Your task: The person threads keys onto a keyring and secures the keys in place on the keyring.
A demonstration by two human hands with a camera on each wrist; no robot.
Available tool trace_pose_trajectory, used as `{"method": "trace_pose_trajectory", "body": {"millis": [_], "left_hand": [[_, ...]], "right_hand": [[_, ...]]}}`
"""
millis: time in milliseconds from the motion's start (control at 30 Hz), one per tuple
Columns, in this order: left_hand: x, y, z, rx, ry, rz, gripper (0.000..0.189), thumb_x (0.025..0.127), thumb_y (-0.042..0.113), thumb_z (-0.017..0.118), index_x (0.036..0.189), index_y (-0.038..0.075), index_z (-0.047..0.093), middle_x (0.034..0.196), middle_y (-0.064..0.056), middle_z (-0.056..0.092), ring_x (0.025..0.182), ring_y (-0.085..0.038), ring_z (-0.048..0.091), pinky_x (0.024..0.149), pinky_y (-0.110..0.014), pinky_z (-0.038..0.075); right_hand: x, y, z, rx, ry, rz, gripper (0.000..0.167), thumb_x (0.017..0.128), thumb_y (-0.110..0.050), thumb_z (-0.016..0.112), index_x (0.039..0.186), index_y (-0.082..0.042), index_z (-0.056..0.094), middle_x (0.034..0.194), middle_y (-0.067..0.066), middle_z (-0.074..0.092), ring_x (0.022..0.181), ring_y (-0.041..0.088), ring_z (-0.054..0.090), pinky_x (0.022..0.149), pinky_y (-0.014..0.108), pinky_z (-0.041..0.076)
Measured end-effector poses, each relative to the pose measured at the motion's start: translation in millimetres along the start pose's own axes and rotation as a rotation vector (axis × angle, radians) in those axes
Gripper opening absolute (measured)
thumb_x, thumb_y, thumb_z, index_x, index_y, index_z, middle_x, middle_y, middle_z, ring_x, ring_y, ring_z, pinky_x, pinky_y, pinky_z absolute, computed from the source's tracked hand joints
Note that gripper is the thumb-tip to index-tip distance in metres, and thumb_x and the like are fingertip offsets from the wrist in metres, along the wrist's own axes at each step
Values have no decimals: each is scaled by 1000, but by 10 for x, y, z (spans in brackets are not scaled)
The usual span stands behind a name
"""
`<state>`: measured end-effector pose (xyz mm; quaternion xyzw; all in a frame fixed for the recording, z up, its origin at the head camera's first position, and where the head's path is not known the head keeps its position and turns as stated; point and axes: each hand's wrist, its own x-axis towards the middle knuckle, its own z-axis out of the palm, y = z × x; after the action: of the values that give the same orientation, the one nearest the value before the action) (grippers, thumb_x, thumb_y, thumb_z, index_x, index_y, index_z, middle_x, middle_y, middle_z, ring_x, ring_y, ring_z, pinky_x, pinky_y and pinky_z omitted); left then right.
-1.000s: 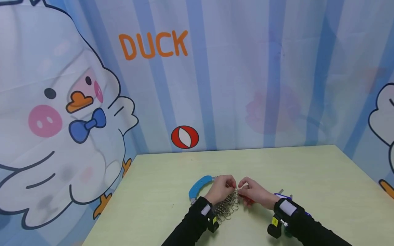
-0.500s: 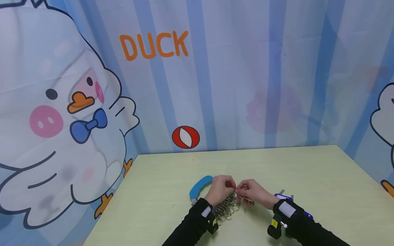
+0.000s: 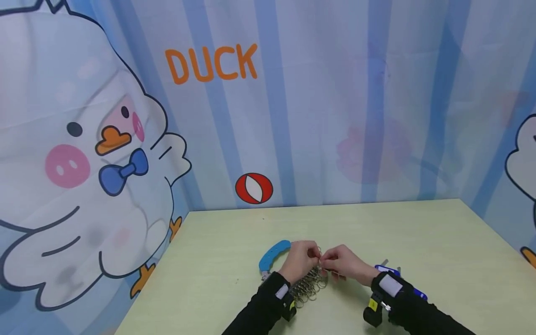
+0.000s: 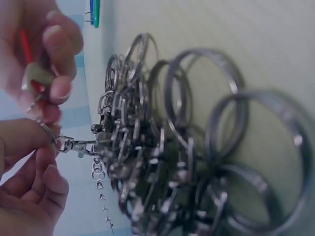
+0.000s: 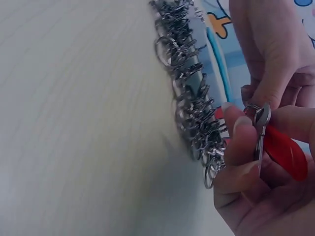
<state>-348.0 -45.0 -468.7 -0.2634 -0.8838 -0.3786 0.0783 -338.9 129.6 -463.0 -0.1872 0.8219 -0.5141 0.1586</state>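
Several metal key rings (image 3: 307, 286) hang in a bunch with swivel clasps, under and beside my left hand (image 3: 298, 261). A blue curved handle (image 3: 272, 256) stands out to the left of that hand. In the left wrist view, my left thumb and fingers pinch one ring (image 4: 47, 132) joined to a silver swivel clasp (image 4: 74, 145). My right hand (image 3: 349, 263) grips a small item with a silver metal part (image 5: 262, 130) and a red part (image 5: 288, 156); its exact kind is unclear. Its metal end is at the pinched ring; fingers hide whether they are linked.
A blue object (image 3: 387, 269) lies on the pale table (image 3: 234, 302), partly hidden behind the right wrist. A thin chain (image 4: 101, 187) hangs near the rings. A printed curtain (image 3: 314, 116) stands behind the table.
The right hand has turned slightly, and the item it grips has swung from pointing upward to lying low along the fingers. The left hand stays nearly still at the rings.
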Motion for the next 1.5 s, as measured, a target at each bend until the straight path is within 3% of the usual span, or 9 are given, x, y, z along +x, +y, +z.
{"method": "trace_pose_trajectory", "body": {"millis": [233,367,467,567,733,933,1067,1200,1500], "left_hand": [[-4,37,17,232,18,117,13,84,-2,68,84,11,67,77,1,66,66,-3,51,62,-12,42],[-13,59,25,300,4,153,16,85,-2,66,96,9,65,81,-1,66,68,-4,53,63,-13,43],[-23,51,28,320,-3,177,16,86,-2,64,97,10,64,82,-1,66,70,-5,55,64,-14,43],[-36,16,31,248,-21,152,13,87,0,65,93,11,65,82,-1,66,72,-5,55,65,-14,43],[-48,-61,19,47,-58,6,3,89,8,66,91,8,69,82,-1,65,71,-3,51,63,-15,43],[-47,-94,-11,-26,-68,-65,10,90,11,66,84,8,74,79,-2,67,68,-2,50,63,-16,43],[-47,-102,-8,-65,-32,-66,9,91,9,64,88,8,72,83,-4,70,71,-3,54,67,-17,46],[-54,-94,0,-47,-1,-50,9,92,8,63,90,9,71,84,-4,71,71,-3,55,67,-17,46],[-55,-71,14,-39,29,-15,9,92,3,60,92,9,67,83,-4,70,69,0,54,65,-14,46]], "right_hand": [[-22,-22,-30,69,-33,32,23,97,-14,52,100,3,67,79,8,70,52,8,49,48,22,36],[-24,-3,-37,82,-41,22,22,97,-14,52,99,3,66,77,6,69,52,8,49,48,21,37],[-20,6,-36,74,-44,16,20,97,-13,53,99,3,65,77,6,69,53,8,49,47,21,37],[-19,20,-25,45,-29,4,18,96,-12,54,98,2,64,79,7,69,53,9,48,47,21,36],[-34,60,-4,-114,61,-91,14,94,-12,59,92,1,65,77,9,67,50,10,46,44,22,37],[-33,78,-1,-232,125,-182,11,93,-12,62,93,-2,68,75,3,61,49,9,47,45,23,41],[-22,63,-12,-213,110,-202,14,94,-12,61,95,-1,69,76,10,65,50,11,51,45,22,41],[-13,37,-11,-173,82,-202,16,95,-13,59,98,0,69,78,17,68,51,13,54,43,22,39],[-6,10,29,-105,55,-152,18,95,-16,60,97,-1,69,78,14,66,53,13,51,43,22,38]]}}
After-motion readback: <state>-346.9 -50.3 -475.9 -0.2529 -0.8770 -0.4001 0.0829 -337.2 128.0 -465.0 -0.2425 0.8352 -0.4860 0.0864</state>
